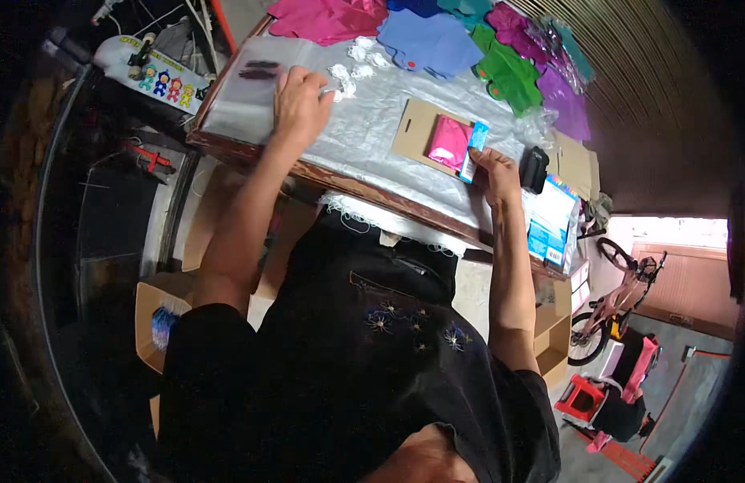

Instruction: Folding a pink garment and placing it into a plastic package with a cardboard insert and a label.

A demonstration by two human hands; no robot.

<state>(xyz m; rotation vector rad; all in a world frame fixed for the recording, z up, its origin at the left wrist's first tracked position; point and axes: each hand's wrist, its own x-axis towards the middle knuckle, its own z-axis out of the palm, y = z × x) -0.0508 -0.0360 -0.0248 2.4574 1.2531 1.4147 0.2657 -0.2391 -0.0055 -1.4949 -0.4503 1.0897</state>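
Black-sleeved arms reached over the worktop [364, 137], where the left hand [302, 101] pressed flat, fingers spread, on clear plastic sleeves [252, 97] and the right hand [495, 173] pinched a blue card [473, 150] against the pink packet [450, 142] on cardboard [413, 129], with white bits [358, 63] and coloured cloths [437, 40] crowding beyond.

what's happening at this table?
A person in a black top works at a wooden table covered in clear plastic. The left hand rests on a stack of clear plastic bags. The right hand holds a blue printed card against a folded pink cloth on a brown cardboard backing.
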